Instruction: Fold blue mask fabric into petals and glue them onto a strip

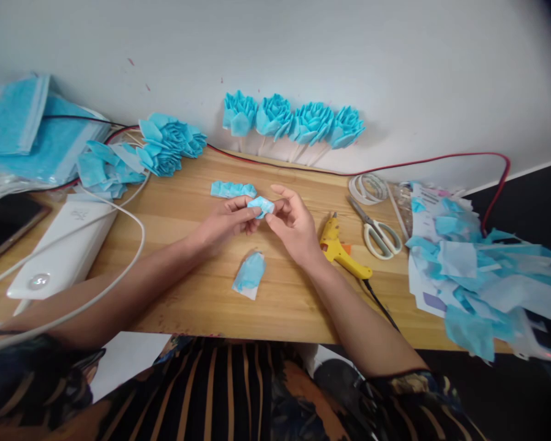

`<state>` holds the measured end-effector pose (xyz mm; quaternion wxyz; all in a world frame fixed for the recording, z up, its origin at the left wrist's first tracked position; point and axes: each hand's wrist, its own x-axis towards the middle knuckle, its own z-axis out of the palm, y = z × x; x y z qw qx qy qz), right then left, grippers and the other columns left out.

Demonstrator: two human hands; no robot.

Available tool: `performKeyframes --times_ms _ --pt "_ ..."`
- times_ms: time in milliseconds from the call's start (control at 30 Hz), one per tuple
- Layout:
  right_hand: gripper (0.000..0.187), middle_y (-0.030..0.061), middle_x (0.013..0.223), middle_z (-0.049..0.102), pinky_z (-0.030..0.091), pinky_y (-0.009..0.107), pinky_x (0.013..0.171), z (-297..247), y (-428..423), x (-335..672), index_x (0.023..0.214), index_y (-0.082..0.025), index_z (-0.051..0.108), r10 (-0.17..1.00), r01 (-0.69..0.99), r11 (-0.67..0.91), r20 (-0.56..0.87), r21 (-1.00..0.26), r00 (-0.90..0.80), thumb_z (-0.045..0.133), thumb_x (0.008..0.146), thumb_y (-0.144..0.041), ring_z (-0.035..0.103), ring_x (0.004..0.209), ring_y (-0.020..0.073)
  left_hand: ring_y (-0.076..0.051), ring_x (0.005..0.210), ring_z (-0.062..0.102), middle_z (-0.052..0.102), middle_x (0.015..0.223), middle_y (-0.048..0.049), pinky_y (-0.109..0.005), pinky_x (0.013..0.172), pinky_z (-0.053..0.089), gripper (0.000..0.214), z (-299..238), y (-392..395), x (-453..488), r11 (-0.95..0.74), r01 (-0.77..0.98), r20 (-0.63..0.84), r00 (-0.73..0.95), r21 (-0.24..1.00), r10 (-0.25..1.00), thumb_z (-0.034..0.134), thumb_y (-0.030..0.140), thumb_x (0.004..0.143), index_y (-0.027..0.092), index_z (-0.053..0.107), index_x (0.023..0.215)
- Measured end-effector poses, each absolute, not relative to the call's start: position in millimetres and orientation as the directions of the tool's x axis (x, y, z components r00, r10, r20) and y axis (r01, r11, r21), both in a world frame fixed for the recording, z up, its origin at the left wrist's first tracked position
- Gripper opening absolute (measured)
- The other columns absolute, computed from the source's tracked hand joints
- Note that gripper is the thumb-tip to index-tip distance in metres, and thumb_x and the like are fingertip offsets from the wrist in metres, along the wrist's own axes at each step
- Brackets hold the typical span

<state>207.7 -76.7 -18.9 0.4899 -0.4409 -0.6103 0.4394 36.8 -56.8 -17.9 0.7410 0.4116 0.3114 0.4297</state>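
My left hand (224,223) and my right hand (294,225) meet over the middle of the wooden table (202,306). Together they pinch a small folded piece of light blue fabric (261,205) between their fingertips. Just behind the hands lies a strip of folded blue pieces (233,189). A loose blue piece with a white edge (250,274) rests on the table in front of them.
Finished blue fabric flowers (294,119) lean on the wall, more flowers (168,144) at the left. A yellow glue gun (342,250), scissors (377,231) and tape roll (366,187) lie right. Blue scraps (477,275) pile at far right. A white power bank (64,245), cables and phone (7,223) sit left.
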Motion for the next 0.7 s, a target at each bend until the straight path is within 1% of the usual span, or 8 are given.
performKeyframes --times_ms 133,300,500,700 --pt "0.047 -0.0028 0.086 0.061 0.054 0.037 0.088 -18.4 -75.8 208.7 0.13 -0.028 0.051 0.975 0.076 0.189 0.178 -0.979 -0.134 0.065 0.085 -0.025 0.063 0.086 0.0156 -0.01 0.058 0.057 0.064 0.068 0.0005 -0.023 0.057 0.043 0.031 -15.1 -57.3 35.4 0.278 -0.331 -0.113 0.44 0.902 0.891 0.083 0.039 0.074 0.015 0.065 0.08" --pt "0.048 -0.0025 0.086 0.061 0.054 0.037 0.088 -19.3 -75.1 209.7 0.13 -0.028 0.051 0.979 0.064 0.166 0.157 -0.984 -0.127 0.066 0.085 -0.027 0.063 0.086 0.0157 -0.009 0.059 0.058 0.064 0.067 0.0011 -0.023 0.057 0.043 0.032 -14.3 -56.9 34.2 0.262 -0.297 -0.109 0.446 0.918 0.888 0.083 0.041 0.074 0.016 0.065 0.08" --pt "0.048 -0.0029 0.086 0.061 0.054 0.037 0.089 -18.7 -75.8 210.2 0.131 -0.029 0.052 0.969 0.087 0.194 0.177 -0.977 -0.173 0.066 0.085 -0.029 0.062 0.085 0.0155 -0.009 0.057 0.056 0.063 0.065 0.0014 -0.023 0.055 0.042 0.032 -13.6 -56.6 33.6 0.253 -0.278 -0.116 0.428 0.927 0.896 0.083 0.042 0.073 0.016 0.064 0.078" --pt "0.052 -0.0006 0.094 0.065 0.054 0.041 0.094 -16.8 -76.8 210.7 0.134 -0.03 0.05 0.955 0.087 0.212 0.187 -0.973 -0.23 0.068 0.085 -0.032 0.065 0.094 0.0183 -0.009 0.055 0.054 0.062 0.062 0.0016 -0.023 0.055 0.04 0.032 -13.7 -55.8 32.5 0.251 -0.271 -0.125 0.41 0.929 0.903 0.084 0.041 0.072 0.016 0.064 0.076"
